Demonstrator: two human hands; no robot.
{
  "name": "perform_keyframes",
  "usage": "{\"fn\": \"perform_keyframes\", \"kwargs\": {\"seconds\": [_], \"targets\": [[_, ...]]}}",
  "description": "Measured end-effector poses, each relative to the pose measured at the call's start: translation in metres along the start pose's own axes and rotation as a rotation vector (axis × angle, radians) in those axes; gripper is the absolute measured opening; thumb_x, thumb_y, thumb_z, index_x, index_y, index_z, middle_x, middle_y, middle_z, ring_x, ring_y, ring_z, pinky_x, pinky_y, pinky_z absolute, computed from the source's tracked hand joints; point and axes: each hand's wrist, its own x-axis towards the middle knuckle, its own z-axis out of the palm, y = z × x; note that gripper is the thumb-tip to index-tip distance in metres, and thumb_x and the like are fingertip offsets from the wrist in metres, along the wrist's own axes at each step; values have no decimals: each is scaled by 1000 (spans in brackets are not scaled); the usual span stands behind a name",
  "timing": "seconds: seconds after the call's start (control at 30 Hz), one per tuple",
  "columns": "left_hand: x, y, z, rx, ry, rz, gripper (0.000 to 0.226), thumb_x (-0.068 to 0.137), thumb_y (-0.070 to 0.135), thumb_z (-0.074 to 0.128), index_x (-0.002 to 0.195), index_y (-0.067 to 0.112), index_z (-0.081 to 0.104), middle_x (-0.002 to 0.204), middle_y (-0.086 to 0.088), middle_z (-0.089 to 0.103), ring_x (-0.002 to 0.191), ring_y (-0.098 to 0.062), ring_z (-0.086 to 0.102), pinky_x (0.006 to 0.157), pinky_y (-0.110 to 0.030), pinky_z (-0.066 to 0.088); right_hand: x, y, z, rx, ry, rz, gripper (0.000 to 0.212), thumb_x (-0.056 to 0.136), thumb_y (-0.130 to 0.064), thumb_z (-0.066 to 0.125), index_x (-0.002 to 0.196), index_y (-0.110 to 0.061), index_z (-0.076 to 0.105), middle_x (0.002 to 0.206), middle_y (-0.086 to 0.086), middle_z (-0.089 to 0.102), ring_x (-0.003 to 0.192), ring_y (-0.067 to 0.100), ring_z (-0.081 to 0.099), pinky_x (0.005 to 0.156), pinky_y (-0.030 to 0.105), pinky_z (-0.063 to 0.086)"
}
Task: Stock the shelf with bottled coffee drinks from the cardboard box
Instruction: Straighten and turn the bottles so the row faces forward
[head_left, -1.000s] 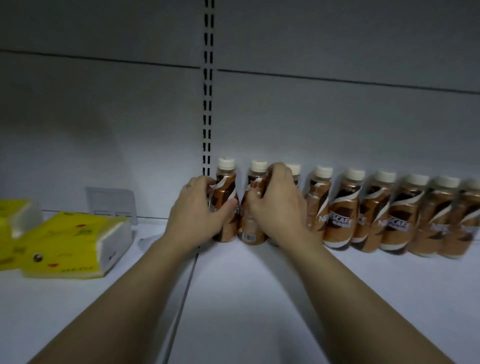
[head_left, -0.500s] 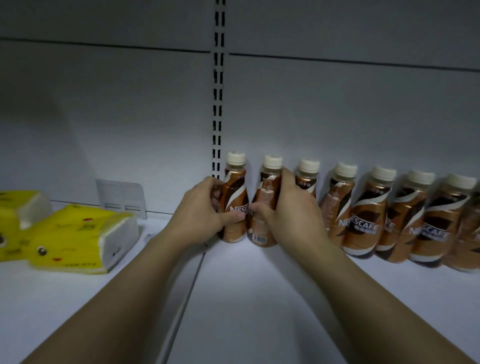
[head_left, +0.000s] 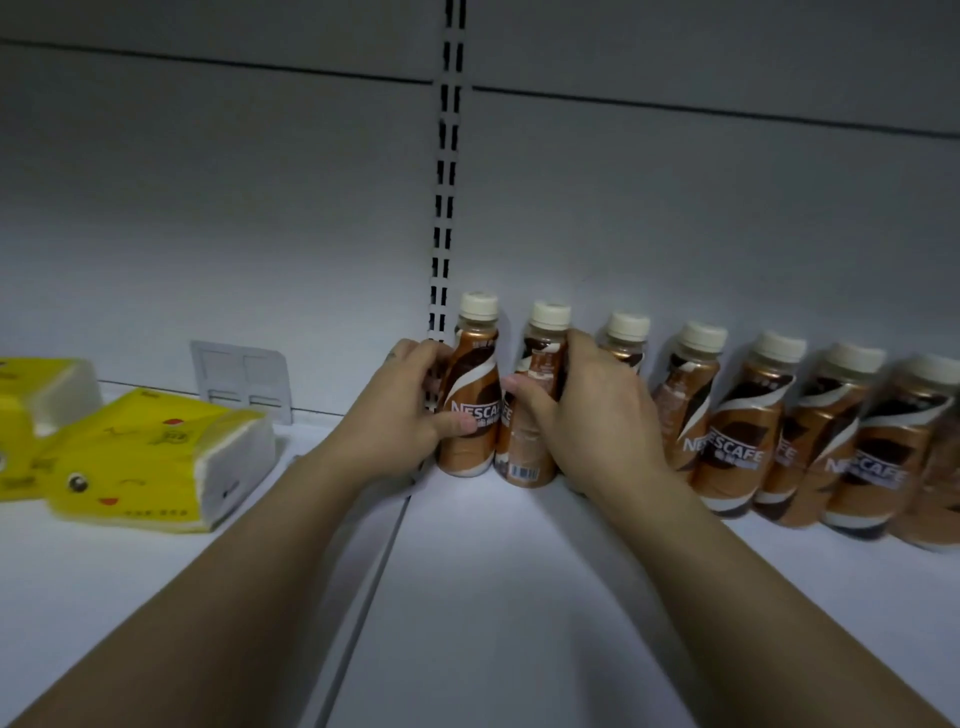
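Two grips are seen at once: the end bottle (head_left: 470, 415), standing on the shelf (head_left: 519, 597) just right of the slotted upright (head_left: 447, 182), is clasped by the left hand (head_left: 400, 410), and the second bottle (head_left: 535, 415), next rightward, by the right hand (head_left: 587, 415). Both long axes stand vertical. The second bottle's barcode faces out, so a twist about that axis is judged due.

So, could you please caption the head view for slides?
Left hand grips the end bottle, right hand its neighbour, on the shelf.
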Motion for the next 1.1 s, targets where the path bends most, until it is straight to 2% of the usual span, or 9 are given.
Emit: {"fn": "perform_keyframes", "kwargs": {"seconds": [0.13, 0.3, 0.47, 0.6, 0.67, 0.77, 0.9, 1.0, 1.1], "targets": [[0, 3, 0, 20, -25, 6, 59, 75, 22, 78, 126, 25, 47, 110, 9, 46, 99, -9, 50, 88, -29, 44, 4, -8, 2, -36, 88, 51, 49, 85, -57, 59, 110, -15, 56, 98, 4, 65, 90, 25, 63, 68, 31, 43], [2, 2, 1, 33, -44, 16, 59, 77, 24, 75, 128, 26, 45, 114, 9, 46, 100, -9, 48, 89, -27, 41, 6, -11, 4, 64, 87, 103, 38, 85, -43, 67, 108, -14, 59, 98, 3, 67, 90, 21, 64, 76, 36, 54], [3, 1, 2, 55, -43, 16, 58, 78, 28, 74, 128, 26, 44, 112, 11, 42, 99, -8, 46, 88, -26, 35, 4, -8, 0, 249, 50, 96, 39, 85, -24, 68, 121, -19, 53, 91, -10, 58, 82, 9, 60, 72, 25, 49], [0, 2, 1, 105, -67, 42, 64, 74, 43, 75, 128, 26, 44, 112, 7, 43, 98, -10, 47, 87, -26, 39, -4, -5, -1, 204, 78, 32, 41, 85, -29, 69, 123, -20, 54, 91, -16, 53, 74, -6, 49, 65, 7, 34], [0, 3, 1, 111, -78, 29, 74, 65, 54, 77, 126, 28, 43, 113, 6, 44, 98, -10, 48, 86, -27, 40, -7, -4, 1, 127, 50, 4, 52, 81, -40, 71, 125, -19, 53, 106, -7, 60, 94, 8, 57, 76, 18, 43], [1, 6, 3, 126, -53, -1, 82, 57, 56, 81, 124, 27, 44, 113, 6, 45, 99, -11, 48, 84, -27, 42, -8, -7, 4, -8, 5, 23, 75, 80, -46, 71, 141, -16, 38, 127, 8, 53, 116, 26, 53, 90, 37, 45], [1, 6, 8, 87, -34, -48, 79, 55, 49, 85, 120, 30, 44, 114, 8, 49, 99, -9, 53, 84, -27, 45, -4, -9, 4, -15, -28, 54, 74, 80, -41, 73, 140, -14, 39, 128, 9, 52, 116, 28, 53, 90, 38, 46], [-1, -1, 7, 11, -21, -57, 72, 55, 44, 87, 111, 38, 40, 106, 18, 53, 88, 7, 56, 68, -10, 40, -2, -8, 4, 84, -20, 58, 63, 77, -33, 77, 130, -16, 48, 118, 6, 59, 110, 25, 57, 91, 37, 47], [-2, -5, 5, -40, -23, -64, 68, 59, 37, 87, 106, 40, 39, 93, 25, 53, 79, 26, 49, 58, -7, 37, -4, -8, 4, 150, -17, 57, 57, 78, -23, 78, 127, -19, 49, 115, 2, 63, 107, 21, 60, 90, 34, 49]]}}
